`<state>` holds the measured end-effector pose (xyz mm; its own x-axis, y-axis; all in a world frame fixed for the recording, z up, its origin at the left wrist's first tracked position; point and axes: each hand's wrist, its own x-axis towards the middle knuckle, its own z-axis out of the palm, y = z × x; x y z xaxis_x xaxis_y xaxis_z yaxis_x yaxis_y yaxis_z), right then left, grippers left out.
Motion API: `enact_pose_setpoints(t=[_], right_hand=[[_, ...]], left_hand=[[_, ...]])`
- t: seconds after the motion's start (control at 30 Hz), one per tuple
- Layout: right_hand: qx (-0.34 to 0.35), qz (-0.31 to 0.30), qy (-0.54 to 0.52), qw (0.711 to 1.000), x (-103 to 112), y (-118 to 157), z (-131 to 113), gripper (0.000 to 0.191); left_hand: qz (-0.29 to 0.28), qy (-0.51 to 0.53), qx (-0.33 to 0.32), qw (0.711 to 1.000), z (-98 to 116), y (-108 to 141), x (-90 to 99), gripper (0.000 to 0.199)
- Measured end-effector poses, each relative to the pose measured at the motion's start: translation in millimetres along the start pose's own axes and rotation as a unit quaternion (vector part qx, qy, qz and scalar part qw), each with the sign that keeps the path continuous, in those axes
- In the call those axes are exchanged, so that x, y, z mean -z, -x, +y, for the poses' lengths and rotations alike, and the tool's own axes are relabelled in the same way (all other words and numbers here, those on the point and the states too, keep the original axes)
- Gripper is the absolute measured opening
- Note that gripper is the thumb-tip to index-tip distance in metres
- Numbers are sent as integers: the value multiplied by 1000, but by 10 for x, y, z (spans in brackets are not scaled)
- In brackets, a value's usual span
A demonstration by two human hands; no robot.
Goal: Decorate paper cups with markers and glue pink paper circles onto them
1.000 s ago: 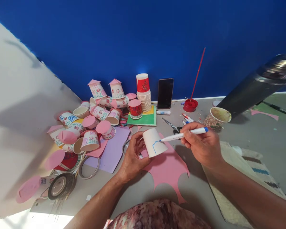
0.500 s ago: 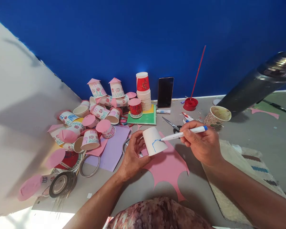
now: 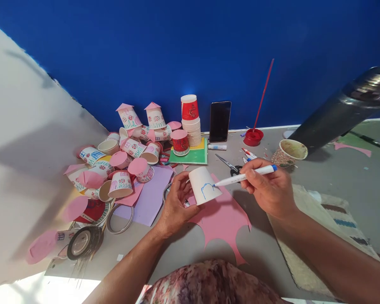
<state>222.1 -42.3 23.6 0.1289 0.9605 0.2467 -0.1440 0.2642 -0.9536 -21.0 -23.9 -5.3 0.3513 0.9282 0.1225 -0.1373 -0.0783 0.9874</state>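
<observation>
A white paper cup (image 3: 200, 182), tilted and turned bottom up, is gripped by my left hand (image 3: 176, 207) around its left side. Its side bears a blue arched line. My right hand (image 3: 269, 188) pinches a white marker with a blue end (image 3: 240, 176), its tip touching the cup at the right end of the line. Beneath my hands lies a pink paper sheet (image 3: 223, 223) with rounded pieces cut from its edges. Scissors (image 3: 229, 164) rest just beyond the marker, partly hidden by my right hand.
Decorated cups with pink paper tops (image 3: 120, 184) are heaped at the left, beside tape rolls (image 3: 82, 242). Behind stand stacked cups (image 3: 191, 131), a phone (image 3: 220, 121) and a red lid holding a stick (image 3: 253, 137). A used cup (image 3: 289, 153), dark flask (image 3: 332, 112) and cloth (image 3: 307, 236) lie right.
The blue line on the cup has grown slightly longer at its right end, with the marker tip moving a little down along it. The cup has shifted slightly.
</observation>
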Motion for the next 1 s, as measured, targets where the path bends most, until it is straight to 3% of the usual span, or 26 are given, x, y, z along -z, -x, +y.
enact_pose_setpoints(t=[0.43,1.0], right_hand=[[-22,-7,8,1000,14,-4,-15,31],[4,12,5,1000,-24,2,14,24]], left_hand=[[-2,-7,3,1000,17,-8,32,74],[-6,-37,-18,999,33,11,8,71]])
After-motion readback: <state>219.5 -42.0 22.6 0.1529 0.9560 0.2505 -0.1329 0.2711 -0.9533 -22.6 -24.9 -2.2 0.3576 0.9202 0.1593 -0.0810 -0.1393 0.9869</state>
